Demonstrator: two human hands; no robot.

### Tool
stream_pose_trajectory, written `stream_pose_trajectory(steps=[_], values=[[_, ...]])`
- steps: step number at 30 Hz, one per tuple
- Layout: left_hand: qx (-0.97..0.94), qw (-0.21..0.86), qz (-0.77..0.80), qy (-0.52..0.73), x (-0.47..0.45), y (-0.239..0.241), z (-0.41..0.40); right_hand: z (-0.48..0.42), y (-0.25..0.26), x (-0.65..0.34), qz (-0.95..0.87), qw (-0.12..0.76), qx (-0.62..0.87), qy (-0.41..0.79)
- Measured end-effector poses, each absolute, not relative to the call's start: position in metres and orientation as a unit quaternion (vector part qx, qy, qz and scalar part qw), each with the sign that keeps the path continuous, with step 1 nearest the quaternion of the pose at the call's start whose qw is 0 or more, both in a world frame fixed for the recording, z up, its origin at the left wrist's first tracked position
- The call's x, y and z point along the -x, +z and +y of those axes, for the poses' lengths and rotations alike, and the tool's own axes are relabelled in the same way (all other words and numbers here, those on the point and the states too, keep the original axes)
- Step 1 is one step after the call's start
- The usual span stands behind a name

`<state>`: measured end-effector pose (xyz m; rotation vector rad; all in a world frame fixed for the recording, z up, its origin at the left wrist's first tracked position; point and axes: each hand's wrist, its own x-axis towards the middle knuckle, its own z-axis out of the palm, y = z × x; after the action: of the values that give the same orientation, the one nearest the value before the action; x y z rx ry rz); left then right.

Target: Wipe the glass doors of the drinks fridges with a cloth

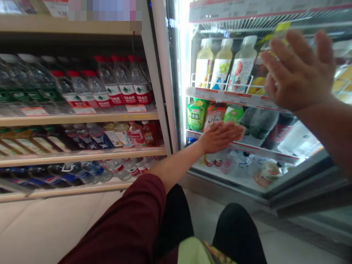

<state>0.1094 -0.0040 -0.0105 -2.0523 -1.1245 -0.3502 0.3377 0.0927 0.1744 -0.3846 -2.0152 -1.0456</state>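
My left hand point(220, 136) reaches from a dark red sleeve into the lit fridge. Its fingers lie stretched out and flat at the front of a middle shelf point(255, 148). It touches the base of a pale green bottle point(232, 113), with a green-labelled bottle point(196, 114) and a red-labelled one point(213, 114) just to the left. My right hand point(299, 69) is raised higher up on the right, palm forward and fingers spread, against the open glass door point(299, 172). It holds nothing. Behind it, pale juice bottles point(222, 64) stand on the upper shelf.
Open wooden shelves point(82, 118) on the left carry rows of red-capped water bottles point(121, 86) and other drinks. The fridge's bottom shelf holds small bottles point(217, 160). My knees in black trousers point(236, 227) are low in front, over a pale tiled floor point(41, 227).
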Motion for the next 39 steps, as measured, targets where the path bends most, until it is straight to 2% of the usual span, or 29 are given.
stream_pose_trajectory(steps=[3, 7, 10, 14, 16, 18, 21, 24, 26, 28, 30, 31, 36, 39], values=[[0.834, 0.376, -0.392, -0.097, -0.11, -0.009, -0.006, 0.095, 0.174, -0.337, -0.798, 0.408, 0.156, -0.416], [0.724, 0.423, -0.476, -0.265, -0.112, 0.04, 0.004, 0.095, 0.174, -0.338, -0.8, 0.427, 0.125, -0.404], [0.685, 0.414, -0.509, -0.317, -0.125, 0.042, 0.006, 0.095, 0.174, -0.338, -0.797, 0.426, 0.126, -0.409], [0.843, 0.344, -0.399, -0.111, -0.134, -0.006, -0.003, 0.094, 0.175, -0.338, -0.805, 0.407, 0.149, -0.405], [0.871, 0.327, -0.364, -0.049, -0.13, -0.014, -0.006, 0.093, 0.175, -0.338, -0.807, 0.407, 0.147, -0.402], [0.845, 0.355, -0.387, -0.097, -0.121, 0.0, -0.003, 0.092, 0.175, -0.337, -0.805, 0.406, 0.145, -0.407], [0.74, 0.427, -0.447, -0.264, -0.114, 0.036, 0.007, 0.089, 0.175, -0.338, -0.803, 0.399, 0.151, -0.416], [0.685, 0.442, -0.471, -0.337, -0.118, 0.035, 0.014, 0.086, 0.176, -0.339, -0.807, 0.387, 0.16, -0.416], [0.745, 0.428, -0.433, -0.274, -0.125, 0.006, 0.014, 0.085, 0.177, -0.339, -0.812, 0.375, 0.17, -0.414], [0.829, 0.408, -0.351, -0.153, -0.128, -0.025, 0.012, 0.084, 0.177, -0.34, -0.816, 0.367, 0.177, -0.41], [0.867, 0.395, -0.294, -0.08, -0.127, -0.035, 0.011, 0.083, 0.178, -0.34, -0.817, 0.363, 0.178, -0.41], [0.866, 0.397, -0.292, -0.084, -0.125, -0.029, 0.012, 0.083, 0.178, -0.34, -0.817, 0.363, 0.179, -0.411], [0.717, 0.447, -0.429, -0.32, -0.111, 0.045, 0.022, 0.083, 0.177, -0.34, -0.818, 0.371, 0.167, -0.407], [0.706, 0.451, -0.441, -0.322, -0.11, 0.033, 0.022, 0.082, 0.177, -0.341, -0.822, 0.367, 0.161, -0.404]])
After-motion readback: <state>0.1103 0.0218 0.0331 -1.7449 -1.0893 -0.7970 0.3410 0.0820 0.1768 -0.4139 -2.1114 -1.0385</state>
